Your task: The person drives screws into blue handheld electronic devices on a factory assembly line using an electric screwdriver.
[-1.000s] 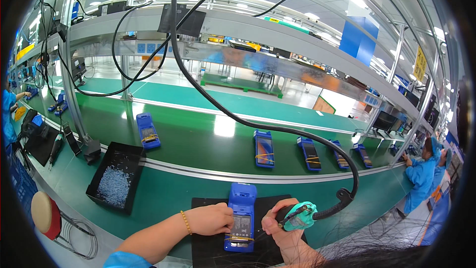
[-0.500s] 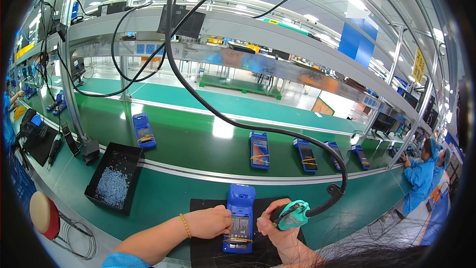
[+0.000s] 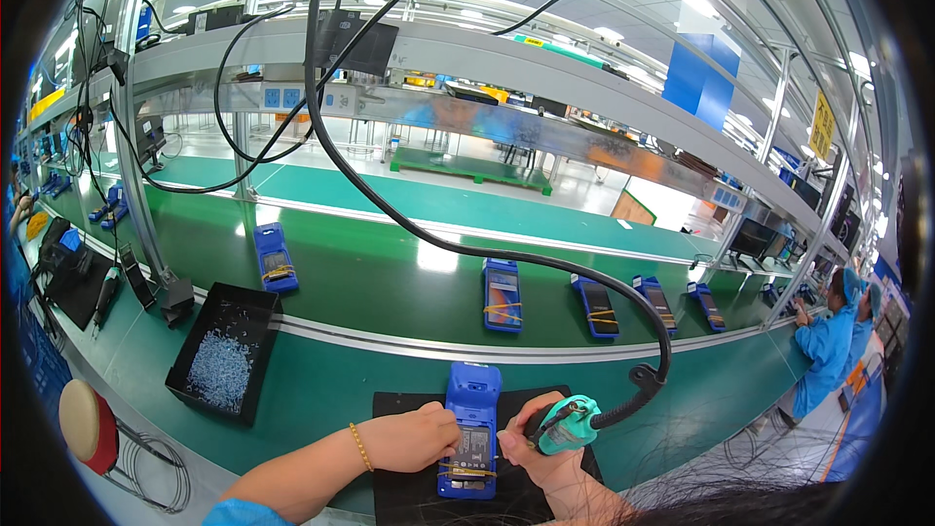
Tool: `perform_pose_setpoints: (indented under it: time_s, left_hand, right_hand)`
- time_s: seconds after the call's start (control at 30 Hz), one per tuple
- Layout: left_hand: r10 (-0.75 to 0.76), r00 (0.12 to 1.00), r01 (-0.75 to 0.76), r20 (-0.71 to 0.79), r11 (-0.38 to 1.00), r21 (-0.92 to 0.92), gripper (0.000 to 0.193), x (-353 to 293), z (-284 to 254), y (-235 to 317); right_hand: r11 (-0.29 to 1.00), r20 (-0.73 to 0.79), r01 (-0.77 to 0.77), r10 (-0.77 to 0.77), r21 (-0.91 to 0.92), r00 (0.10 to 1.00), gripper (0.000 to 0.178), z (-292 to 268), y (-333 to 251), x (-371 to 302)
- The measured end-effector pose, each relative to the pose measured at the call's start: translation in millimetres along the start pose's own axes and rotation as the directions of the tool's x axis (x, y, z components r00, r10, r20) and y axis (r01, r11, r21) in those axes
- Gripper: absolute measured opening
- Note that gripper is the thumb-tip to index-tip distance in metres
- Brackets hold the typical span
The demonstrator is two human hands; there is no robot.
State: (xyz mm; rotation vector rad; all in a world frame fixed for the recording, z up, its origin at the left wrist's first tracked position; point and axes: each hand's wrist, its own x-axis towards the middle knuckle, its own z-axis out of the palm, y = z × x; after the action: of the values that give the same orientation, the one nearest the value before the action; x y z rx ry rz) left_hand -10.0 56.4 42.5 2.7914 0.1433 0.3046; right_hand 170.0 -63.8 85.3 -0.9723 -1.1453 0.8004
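Note:
A blue handheld terminal (image 3: 474,385) lies face down on a black mat (image 3: 414,497), its battery (image 3: 475,443) exposed and a yellow rubber band (image 3: 466,469) around its lower part. My left hand (image 3: 421,436) rests at the terminal's left edge, fingers bent together; whatever they pinch is hidden. To the right of the terminal, my right hand (image 3: 545,458) is wrapped around a corded electric screwdriver (image 3: 570,426) with a teal end. Its tip is hidden behind my hand. A thick black cable (image 3: 623,290) runs from it up and over the bench.
Left of the mat stands a black tray (image 3: 263,356) of tiny blue-and-silver pieces. Several blue terminals (image 3: 504,297) sit on the green conveyor belt (image 3: 419,302) beyond a metal rail. A stool (image 3: 88,419) is at lower left. Another person (image 3: 828,336) works at far right.
My right hand and the screwdriver have shifted slightly left and down, the cable swinging left with them. The terminals on the belt have slid a little left. My left hand has barely moved.

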Motion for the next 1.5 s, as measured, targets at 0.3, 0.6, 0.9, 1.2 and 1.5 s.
perform_pose_setpoints:
  time_s: [0.3, 0.6, 0.9, 1.2, 1.5]
  left_hand:
    - [-0.257, 0.966, 0.233, -0.009, 0.890, -0.392, 0.018, 0.7, -4.6, -19.6]
    - [-0.475, 0.880, 0.409, -0.028, 0.786, -0.463, 0.020, -1.5, -9.7, -29.1]
    - [-0.489, 0.871, 0.370, -0.053, 0.723, -0.584, 0.019, -4.5, -3.4, -40.3]
    - [-0.481, 0.877, 0.391, -0.006, 0.721, -0.572, 0.020, -4.0, -6.7, -40.2]
    - [-0.490, 0.871, 0.399, -0.044, 0.756, -0.519, 0.022, -8.8, -13.1, -40.5]
  right_hand:
    - [0.985, 0.029, 0.117, -0.114, -0.127, 0.993, 0.030, -4.7, 10.6, 10.2]
    - [0.994, 0.003, 0.068, -0.068, -0.090, 0.998, 0.028, 3.3, -1.8, 10.1]
    - [0.998, -0.025, 0.031, -0.029, 0.061, 0.999, 0.027, 4.4, -3.6, 7.3]
    - [0.997, -0.019, 0.027, -0.025, 0.066, 1.000, 0.026, 4.3, -8.3, 6.6]
    - [0.997, -0.053, 0.019, -0.015, 0.070, 0.999, 0.027, 8.0, -9.8, 6.3]
